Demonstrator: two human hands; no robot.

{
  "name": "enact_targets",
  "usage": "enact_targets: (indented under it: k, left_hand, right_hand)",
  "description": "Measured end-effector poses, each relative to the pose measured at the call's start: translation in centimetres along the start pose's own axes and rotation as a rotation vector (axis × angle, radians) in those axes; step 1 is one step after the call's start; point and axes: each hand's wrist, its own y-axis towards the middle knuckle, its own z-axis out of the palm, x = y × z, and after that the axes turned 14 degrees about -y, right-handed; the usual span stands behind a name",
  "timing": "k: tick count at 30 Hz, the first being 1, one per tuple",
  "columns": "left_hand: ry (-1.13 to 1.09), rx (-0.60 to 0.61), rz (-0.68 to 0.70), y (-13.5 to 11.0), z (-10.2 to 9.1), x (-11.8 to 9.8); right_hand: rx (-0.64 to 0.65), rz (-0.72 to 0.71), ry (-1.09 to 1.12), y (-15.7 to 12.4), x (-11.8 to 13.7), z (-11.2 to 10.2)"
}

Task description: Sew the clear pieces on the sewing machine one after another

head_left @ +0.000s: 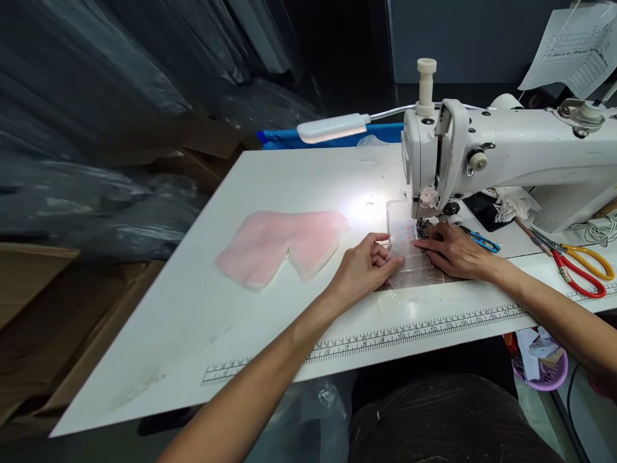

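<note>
My left hand (369,265) is at the left of the needle area, its fingers curled and the thumb reaching over a thin, translucent whitish piece (403,247) with small pink marks. What this piece is, I cannot make out. My right hand (453,249) lies close to the presser foot (422,226) of the white sewing machine (511,145), fingers bent and pressed together by the work. Whatever sits under those fingers is hidden. Left of my hands, a pale pink fabric piece (284,244) with a notched lower edge lies flat on the white table (193,321).
Blue thread snips (482,240) lie behind my right hand. Scissors with red and yellow handles (581,267) are further right. A lamp (333,127) lights the table. A printed ruler (385,337) follows the front edge; a purple basket (549,381) of scraps stands below.
</note>
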Motion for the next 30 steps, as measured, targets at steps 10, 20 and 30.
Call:
enact_targets:
  k: [10, 20, 30]
  left_hand:
    - [0.089, 0.019, 0.001, -0.1, -0.3, -0.1]
    - [0.217, 0.051, 0.101, -0.2, -0.2, 0.4]
    - [0.145, 0.073, 0.045, 0.2, -0.6, 0.8]
  right_hand:
    - [-0.076, 0.0, 0.209, -1.5, 0.4, -0.3]
    - [-0.001, 0.065, 0.111, -1.4, 1.0, -0.4]
    - [0.06, 0.04, 0.132, -1.5, 0.9, -0.8]
